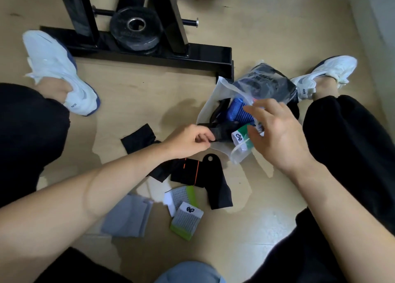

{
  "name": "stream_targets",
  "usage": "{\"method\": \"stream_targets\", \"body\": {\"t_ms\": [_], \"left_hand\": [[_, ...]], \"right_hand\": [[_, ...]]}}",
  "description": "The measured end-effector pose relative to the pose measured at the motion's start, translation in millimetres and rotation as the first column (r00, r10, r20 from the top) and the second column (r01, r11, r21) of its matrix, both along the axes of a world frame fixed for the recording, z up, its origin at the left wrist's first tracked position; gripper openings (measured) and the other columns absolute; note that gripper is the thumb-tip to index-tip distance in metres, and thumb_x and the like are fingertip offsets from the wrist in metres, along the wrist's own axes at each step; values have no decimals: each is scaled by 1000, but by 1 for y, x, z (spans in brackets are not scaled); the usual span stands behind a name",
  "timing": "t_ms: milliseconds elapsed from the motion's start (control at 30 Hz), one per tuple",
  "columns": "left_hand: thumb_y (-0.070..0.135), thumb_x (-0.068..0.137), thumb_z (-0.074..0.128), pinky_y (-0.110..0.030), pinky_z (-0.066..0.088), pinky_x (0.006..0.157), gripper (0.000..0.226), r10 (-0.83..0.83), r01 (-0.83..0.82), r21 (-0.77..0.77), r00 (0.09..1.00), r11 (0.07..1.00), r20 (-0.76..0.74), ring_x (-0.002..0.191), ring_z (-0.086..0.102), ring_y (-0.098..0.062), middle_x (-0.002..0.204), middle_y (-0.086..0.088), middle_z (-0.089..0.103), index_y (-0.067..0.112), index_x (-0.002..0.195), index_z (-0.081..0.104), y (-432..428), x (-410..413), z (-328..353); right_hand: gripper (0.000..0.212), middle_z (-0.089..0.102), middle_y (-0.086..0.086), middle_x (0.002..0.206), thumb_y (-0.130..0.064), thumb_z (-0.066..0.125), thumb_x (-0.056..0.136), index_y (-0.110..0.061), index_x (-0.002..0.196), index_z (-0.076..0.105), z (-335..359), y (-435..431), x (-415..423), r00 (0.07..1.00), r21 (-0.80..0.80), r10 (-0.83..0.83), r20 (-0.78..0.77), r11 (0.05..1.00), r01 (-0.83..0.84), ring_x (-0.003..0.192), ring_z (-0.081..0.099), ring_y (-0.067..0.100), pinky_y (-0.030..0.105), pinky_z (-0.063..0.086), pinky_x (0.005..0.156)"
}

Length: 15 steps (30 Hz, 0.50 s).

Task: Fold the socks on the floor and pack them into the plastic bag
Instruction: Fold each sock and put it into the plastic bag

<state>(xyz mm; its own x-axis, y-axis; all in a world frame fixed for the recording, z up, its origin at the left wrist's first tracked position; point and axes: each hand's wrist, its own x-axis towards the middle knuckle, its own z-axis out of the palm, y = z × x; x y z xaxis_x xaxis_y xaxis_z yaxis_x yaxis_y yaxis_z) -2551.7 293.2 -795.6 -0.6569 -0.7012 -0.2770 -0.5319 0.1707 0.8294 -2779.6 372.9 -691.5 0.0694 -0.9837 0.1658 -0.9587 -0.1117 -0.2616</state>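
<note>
Forearms stretched out over the loose socks (215, 182) waiting on the floor (149, 86) — grey, green-trimmed, black. Left hand (192, 141) pinched a black sock (224, 131) by its near edge, its far end right at the mouth of the plastic bag (210, 103). Right hand (275, 131) hovered over the bag, fingers spread and slack, gripping nothing that showed. Soft, light, floppy stuff — probably best held across the fold so it wouldn't spring open; the bag's film looked slippery.

l hand (192, 141) pinching, r hand (277, 133) open, spread
</note>
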Motion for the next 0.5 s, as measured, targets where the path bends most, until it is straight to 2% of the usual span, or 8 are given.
{"method": "stream_targets", "body": {"t_ms": [100,200,267,367,500], "left_hand": [[24,89,71,-27,55,84,22,-67,87,-94,977,992,201,88,68,-5,97,12,73,26,111,75,10,26,-12],[33,89,72,-36,49,97,36,-144,209,-165,930,964,338,117,59,-14,120,7,67,25,123,69,17,35,-38],[45,86,71,-39,43,103,54,-192,308,-195,869,931,457,128,49,-21,132,5,60,25,135,61,23,31,-52],[59,82,67,-37,35,100,67,-243,496,-224,710,839,661,126,45,-22,136,6,55,33,141,50,33,22,-67],[48,87,69,-36,34,100,53,-202,564,-248,617,788,761,124,47,-25,132,-2,57,26,133,56,43,18,-77]], "right_hand": [[34,63,6,101,-15,70,86,-14,120,69,5,8,13,996,5,21,89,1000,-22,91,62,31,42,55,73],[30,65,1,93,-18,72,86,-18,116,71,-5,13,22,978,148,96,185,981,-124,83,64,24,42,56,70],[31,65,0,92,-18,74,85,-18,115,71,-17,15,25,961,281,133,241,939,-200,81,64,22,43,55,73],[30,65,-3,91,-20,74,85,-17,115,70,-35,16,29,949,404,146,280,878,-255,78,64,21,40,54,76],[30,64,-8,93,-21,72,87,-18,117,69,-48,16,35,947,513,138,289,813,-275,79,57,10,28,50,78]]}}
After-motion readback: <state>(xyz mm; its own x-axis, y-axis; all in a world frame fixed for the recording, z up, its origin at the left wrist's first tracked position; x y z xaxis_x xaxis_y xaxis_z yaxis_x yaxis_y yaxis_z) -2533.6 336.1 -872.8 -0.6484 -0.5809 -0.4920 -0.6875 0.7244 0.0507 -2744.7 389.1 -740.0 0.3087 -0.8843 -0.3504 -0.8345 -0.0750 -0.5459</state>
